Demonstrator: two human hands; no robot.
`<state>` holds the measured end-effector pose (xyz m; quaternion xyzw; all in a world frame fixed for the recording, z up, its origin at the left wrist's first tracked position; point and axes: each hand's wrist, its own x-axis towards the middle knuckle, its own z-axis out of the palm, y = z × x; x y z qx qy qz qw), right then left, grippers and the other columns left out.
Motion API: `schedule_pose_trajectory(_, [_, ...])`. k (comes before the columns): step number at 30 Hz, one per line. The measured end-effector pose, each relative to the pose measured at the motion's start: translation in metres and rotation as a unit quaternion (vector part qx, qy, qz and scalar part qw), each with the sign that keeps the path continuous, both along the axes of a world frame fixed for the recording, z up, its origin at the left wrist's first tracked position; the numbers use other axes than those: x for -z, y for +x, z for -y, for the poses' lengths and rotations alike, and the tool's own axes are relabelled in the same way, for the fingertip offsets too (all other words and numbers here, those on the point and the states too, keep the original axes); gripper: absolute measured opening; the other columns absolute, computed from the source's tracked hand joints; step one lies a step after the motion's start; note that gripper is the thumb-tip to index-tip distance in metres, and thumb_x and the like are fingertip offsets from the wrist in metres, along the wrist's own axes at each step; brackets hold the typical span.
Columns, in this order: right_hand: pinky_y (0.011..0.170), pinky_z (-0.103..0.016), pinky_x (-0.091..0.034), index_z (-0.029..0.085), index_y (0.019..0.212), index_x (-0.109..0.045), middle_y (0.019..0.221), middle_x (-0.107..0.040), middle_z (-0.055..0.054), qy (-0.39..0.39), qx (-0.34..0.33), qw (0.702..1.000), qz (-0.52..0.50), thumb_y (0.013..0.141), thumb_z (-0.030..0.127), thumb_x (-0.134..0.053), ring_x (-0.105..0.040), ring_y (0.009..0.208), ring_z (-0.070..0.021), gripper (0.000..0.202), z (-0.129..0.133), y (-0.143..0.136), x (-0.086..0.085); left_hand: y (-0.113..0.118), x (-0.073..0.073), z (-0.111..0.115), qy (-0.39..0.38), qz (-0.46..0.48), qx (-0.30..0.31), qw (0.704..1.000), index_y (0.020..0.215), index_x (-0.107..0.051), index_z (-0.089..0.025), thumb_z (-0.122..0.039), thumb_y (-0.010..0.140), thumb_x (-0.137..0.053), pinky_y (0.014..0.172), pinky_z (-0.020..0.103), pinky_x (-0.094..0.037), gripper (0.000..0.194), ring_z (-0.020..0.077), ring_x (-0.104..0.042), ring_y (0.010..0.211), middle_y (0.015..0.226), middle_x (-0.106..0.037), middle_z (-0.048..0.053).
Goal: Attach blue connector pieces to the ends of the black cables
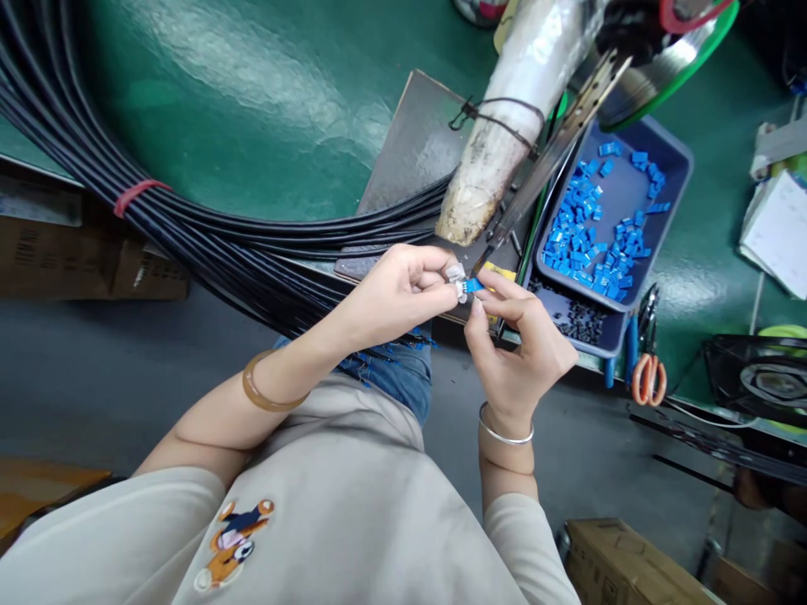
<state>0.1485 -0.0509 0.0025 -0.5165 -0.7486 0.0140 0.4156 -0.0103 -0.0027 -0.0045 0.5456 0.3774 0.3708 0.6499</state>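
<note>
A small blue connector (472, 286) sits between my two hands, below the tip of a fixed soldering iron (514, 210). My left hand (407, 290) is closed in a pinch at the connector's left end, with white coverings on its fingertips. The thumb and fingers of my right hand (517, 332) close on the connector's right end. Whether a wire runs into it is hidden by my fingers. Beside my left forearm, a thick bundle of black cables (252, 244) comes over the bench edge, its blue-tipped ends resting near my lap.
A grey-blue tray (677, 181) of blue connectors overlaps another tray (609, 340) with small black pieces. Orange-handled scissors (649, 380) lie near the edge. A white-wrapped tube (504, 126) and a green-rimmed solder spool (656, 84) overhang the work spot. Cardboard boxes (630, 563) stand below.
</note>
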Motion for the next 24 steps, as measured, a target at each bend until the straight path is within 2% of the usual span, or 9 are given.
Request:
schedule_pose_trajectory(4, [0.068, -0.026, -0.060, 0.022, 0.088, -0.062, 0.104, -0.076, -0.002, -0.013, 0.013, 0.999, -0.035, 0.084, 0.013, -0.065, -0.074, 0.090, -0.0159, 0.010, 0.003, 0.002, -0.002, -0.001, 0.000, 0.004, 0.010, -0.005, 0.009, 1.000, 0.071, -0.058, -0.014, -0.015, 0.079, -0.061, 0.044, 0.019, -0.024, 0.008, 0.0034, -0.032, 0.046, 0.053, -0.041, -0.005])
schedule_pose_trajectory(8, [0.069, -0.027, -0.059, 0.022, 0.093, -0.069, 0.094, -0.073, 0.000, -0.004, 0.050, 0.996, -0.079, 0.084, 0.013, -0.067, -0.071, 0.085, -0.0144, 0.013, 0.007, 0.007, -0.006, -0.002, -0.002, 0.012, 0.018, -0.004, 0.012, 1.000, 0.076, -0.063, -0.012, -0.016, 0.079, -0.062, 0.047, 0.018, -0.034, 0.005, 0.0052, -0.044, 0.049, 0.056, -0.053, -0.002])
schedule_pose_trajectory(11, [0.066, -0.023, -0.056, 0.025, 0.096, -0.072, 0.085, -0.068, 0.002, 0.016, 0.054, 0.998, -0.021, 0.084, 0.013, -0.069, -0.065, 0.074, -0.0097, 0.017, 0.011, 0.005, -0.008, -0.003, -0.002, 0.017, 0.062, -0.014, 0.002, 0.998, 0.077, -0.065, -0.010, -0.017, 0.080, -0.063, 0.049, 0.018, -0.038, 0.008, 0.0060, -0.047, 0.052, 0.059, -0.058, -0.001])
schedule_pose_trajectory(13, [0.066, -0.022, -0.054, 0.025, 0.094, -0.070, 0.082, -0.067, 0.002, 0.003, 0.038, 0.999, 0.019, 0.084, 0.014, -0.068, -0.065, 0.072, -0.0087, 0.015, 0.014, 0.002, -0.007, -0.003, -0.001, 0.021, 0.101, -0.024, -0.016, 0.994, 0.078, -0.067, -0.010, -0.017, 0.081, -0.063, 0.052, 0.018, -0.040, 0.009, 0.0066, -0.050, 0.055, 0.063, -0.060, 0.001])
schedule_pose_trajectory(16, [0.063, -0.020, -0.054, 0.022, 0.090, -0.063, 0.076, -0.067, 0.005, -0.073, 0.026, 0.997, -0.030, 0.087, 0.016, -0.065, -0.066, 0.065, -0.0075, 0.007, 0.017, -0.003, -0.003, -0.003, 0.002, 0.025, 0.156, -0.037, -0.045, 0.986, 0.082, -0.069, -0.011, -0.017, 0.083, -0.061, 0.055, 0.018, -0.042, 0.010, 0.0075, -0.053, 0.059, 0.068, -0.064, 0.002])
schedule_pose_trajectory(18, [0.054, -0.018, -0.052, 0.021, 0.089, -0.060, 0.071, -0.065, 0.006, -0.165, 0.005, 0.979, -0.117, 0.090, 0.021, -0.061, -0.063, 0.055, -0.0065, 0.002, 0.018, -0.004, -0.002, -0.004, 0.003, 0.027, 0.190, -0.050, -0.058, 0.979, 0.084, -0.071, -0.011, -0.017, 0.084, -0.060, 0.056, 0.018, -0.042, 0.013, 0.0074, -0.052, 0.059, 0.068, -0.066, 0.002])
schedule_pose_trajectory(20, [0.043, -0.017, -0.046, 0.020, 0.086, -0.060, 0.064, -0.062, 0.007, -0.195, -0.002, 0.963, -0.188, 0.091, 0.024, -0.060, -0.058, 0.045, -0.0058, 0.007, 0.018, -0.003, -0.001, -0.004, 0.005, 0.030, 0.214, -0.056, -0.073, 0.972, 0.086, -0.073, -0.012, -0.019, 0.084, -0.062, 0.057, 0.018, -0.043, 0.014, 0.0075, -0.053, 0.059, 0.070, -0.069, 0.002])
schedule_pose_trajectory(21, [0.039, -0.017, -0.042, 0.020, 0.084, -0.061, 0.063, -0.061, 0.007, -0.169, 0.010, 0.963, -0.210, 0.090, 0.025, -0.061, -0.055, 0.042, -0.0053, 0.008, 0.017, -0.002, -0.002, -0.004, 0.005, 0.030, 0.216, -0.053, -0.082, 0.972, 0.086, -0.074, -0.012, -0.020, 0.083, -0.063, 0.057, 0.018, -0.044, 0.014, 0.0078, -0.054, 0.060, 0.072, -0.070, 0.003])
schedule_pose_trajectory(24, [0.034, -0.018, -0.034, 0.020, 0.091, -0.063, 0.061, -0.057, 0.008, 0.013, 0.054, 0.962, -0.268, 0.087, 0.025, -0.063, -0.049, 0.037, -0.0042, 0.007, 0.015, 0.000, -0.003, -0.003, 0.007, 0.031, 0.175, -0.024, -0.100, 0.979, 0.086, -0.075, -0.012, -0.023, 0.083, -0.065, 0.057, 0.017, -0.044, 0.016, 0.0079, -0.055, 0.061, 0.073, -0.071, 0.004])
